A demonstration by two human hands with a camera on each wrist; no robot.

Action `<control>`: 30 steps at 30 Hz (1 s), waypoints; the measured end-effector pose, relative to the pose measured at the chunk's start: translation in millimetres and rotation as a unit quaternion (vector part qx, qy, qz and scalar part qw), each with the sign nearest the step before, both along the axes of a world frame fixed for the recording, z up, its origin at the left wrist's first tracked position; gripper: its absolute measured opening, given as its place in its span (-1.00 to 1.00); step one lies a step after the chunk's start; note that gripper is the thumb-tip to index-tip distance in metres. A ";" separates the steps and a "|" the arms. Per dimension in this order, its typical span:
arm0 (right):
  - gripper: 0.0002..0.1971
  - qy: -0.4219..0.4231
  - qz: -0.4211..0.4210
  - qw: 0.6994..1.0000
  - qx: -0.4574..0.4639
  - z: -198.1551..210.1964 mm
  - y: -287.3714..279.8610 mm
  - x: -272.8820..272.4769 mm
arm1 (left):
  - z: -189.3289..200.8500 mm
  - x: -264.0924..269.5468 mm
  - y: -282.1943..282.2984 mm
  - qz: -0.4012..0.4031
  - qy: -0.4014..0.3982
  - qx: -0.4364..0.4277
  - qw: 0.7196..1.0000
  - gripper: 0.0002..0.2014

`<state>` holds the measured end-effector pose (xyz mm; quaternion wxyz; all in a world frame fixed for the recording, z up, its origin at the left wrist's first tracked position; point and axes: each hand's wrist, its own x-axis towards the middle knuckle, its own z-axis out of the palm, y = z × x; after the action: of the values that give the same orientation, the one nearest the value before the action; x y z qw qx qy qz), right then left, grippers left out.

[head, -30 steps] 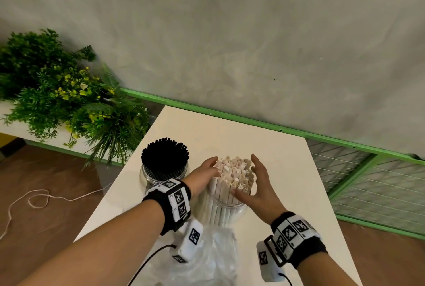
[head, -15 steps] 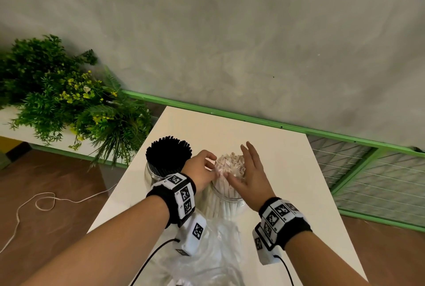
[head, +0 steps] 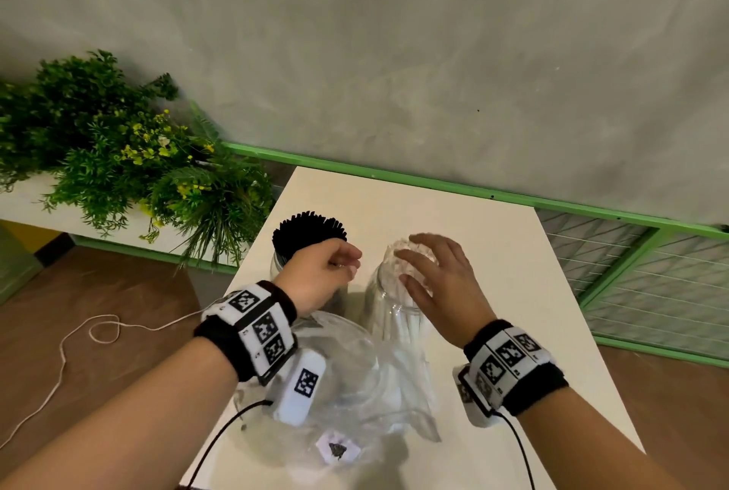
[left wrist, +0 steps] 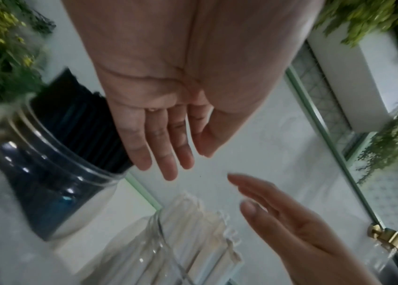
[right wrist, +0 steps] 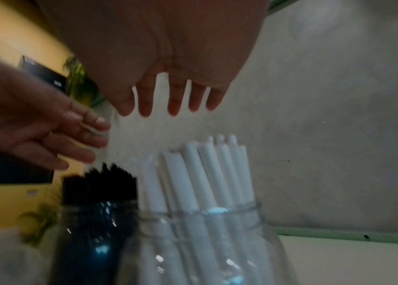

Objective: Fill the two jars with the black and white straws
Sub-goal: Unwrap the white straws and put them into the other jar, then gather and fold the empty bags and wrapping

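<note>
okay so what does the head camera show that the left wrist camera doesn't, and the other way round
Only the head view shows the crumpled clear plastic bag at the table's near end, the white cord on the floor, and both tagged wristbands.

Only the left wrist view shows the left hand's palm side, its fingers straight and holding nothing, and a small brass fitting at the lower right.

Both show the jar of black straws, the jar of white straws, the right hand above the white straws, and the green plants.

Two clear jars upright, side by side on table: left jar [head: 282, 264] packed with black straws [head: 309, 231]; right jar [head: 388, 308] with white straws [right wrist: 200, 173], tips above rim.
</note>
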<state>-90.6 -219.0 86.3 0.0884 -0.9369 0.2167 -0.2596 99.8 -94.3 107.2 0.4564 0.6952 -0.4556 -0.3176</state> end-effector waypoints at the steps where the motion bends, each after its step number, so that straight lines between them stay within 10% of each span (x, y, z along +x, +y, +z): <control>1: -0.70 -0.015 0.023 0.999 0.038 3.1 9.8 -3.5 | 1.6 5.2 12.7 0.004 -0.013 -0.007 1.000 -0.81; 8: -0.78 0.254 -0.044 0.950 0.177 -7.1 70.2 -42.4 | -24.5 59.6 98.0 0.118 -0.187 0.114 0.969 -0.86; 11: -0.75 0.333 -0.077 0.907 0.246 -24.7 88.2 -47.7 | -47.9 74.0 114.6 0.101 -0.084 0.251 0.959 -0.64; 16: -0.76 0.180 -0.175 0.929 0.273 -44.8 109.0 -38.9 | -55.4 66.6 115.7 0.084 0.244 0.251 0.933 -0.64; 24: -0.58 -0.008 -0.162 0.966 0.203 -35.5 134.1 -54.3 | -43.3 56.6 111.6 0.082 0.322 0.189 0.924 -0.89; 30: -0.52 0.056 -0.196 0.974 0.097 -21.5 136.0 -61.1 | -28.6 42.6 100.6 0.098 0.232 0.100 0.963 -0.79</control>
<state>-151.7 -83.0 64.9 0.1141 -0.8760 0.4252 -0.1971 142.3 6.3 78.6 0.5066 0.6857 -0.2326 -0.4681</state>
